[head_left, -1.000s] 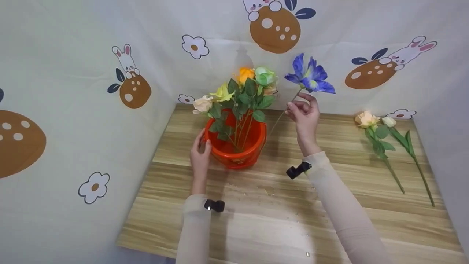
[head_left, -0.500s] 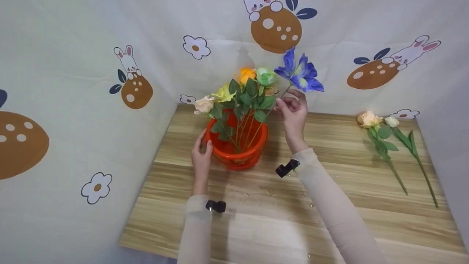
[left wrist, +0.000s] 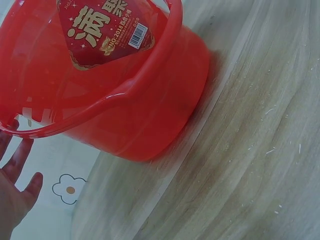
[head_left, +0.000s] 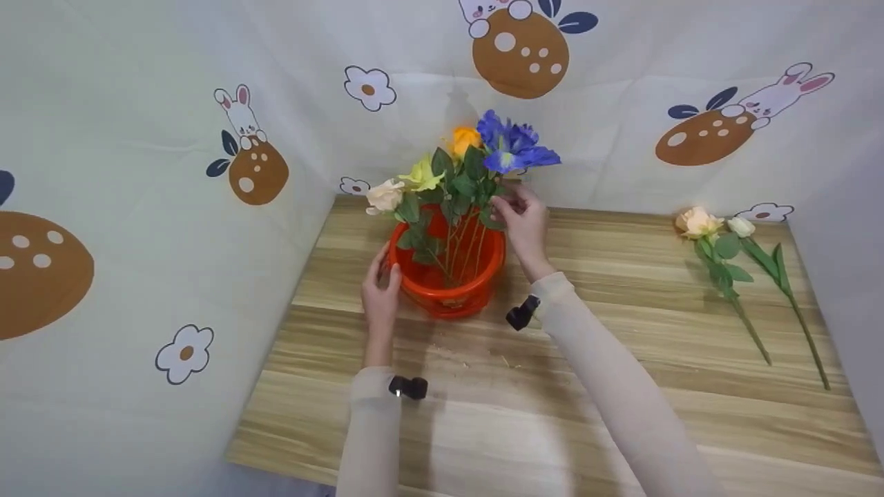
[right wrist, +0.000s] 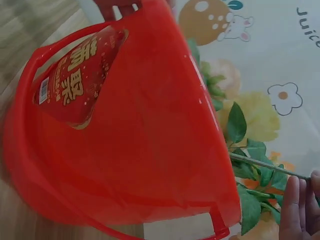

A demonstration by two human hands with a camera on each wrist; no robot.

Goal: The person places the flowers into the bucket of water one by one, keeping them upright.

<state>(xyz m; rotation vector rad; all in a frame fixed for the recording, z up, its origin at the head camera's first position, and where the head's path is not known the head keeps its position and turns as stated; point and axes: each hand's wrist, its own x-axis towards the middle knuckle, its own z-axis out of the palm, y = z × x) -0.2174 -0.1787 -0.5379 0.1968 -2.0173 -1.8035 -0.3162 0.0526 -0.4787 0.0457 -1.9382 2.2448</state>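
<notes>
A red plastic bucket (head_left: 452, 304) stands on the wooden table, several artificial flowers leaning in it. My left hand (head_left: 380, 297) rests at the bucket's left side; in the left wrist view its fingers (left wrist: 21, 159) reach the rim and the thumb is apart from it. My right hand (head_left: 526, 224) pinches the stem of a blue artificial flower (head_left: 512, 146) above the bucket's right rim. That thin stem (right wrist: 270, 166) runs into the bucket in the right wrist view. Beside the blue bloom are an orange rose (head_left: 464, 141), a yellow flower (head_left: 421, 174) and a pale peach rose (head_left: 385, 197).
On the table's right side lie a peach rose (head_left: 699, 224) and a white tulip (head_left: 742, 228), stems toward the front. Small bits (head_left: 510, 362) are scattered before the bucket. A printed cloth (head_left: 608, 103) hangs close behind the table.
My right hand has moved left with the blue flower, from beside the bucket to over it, and its stem is now inside. My left hand has stayed at the bucket.
</notes>
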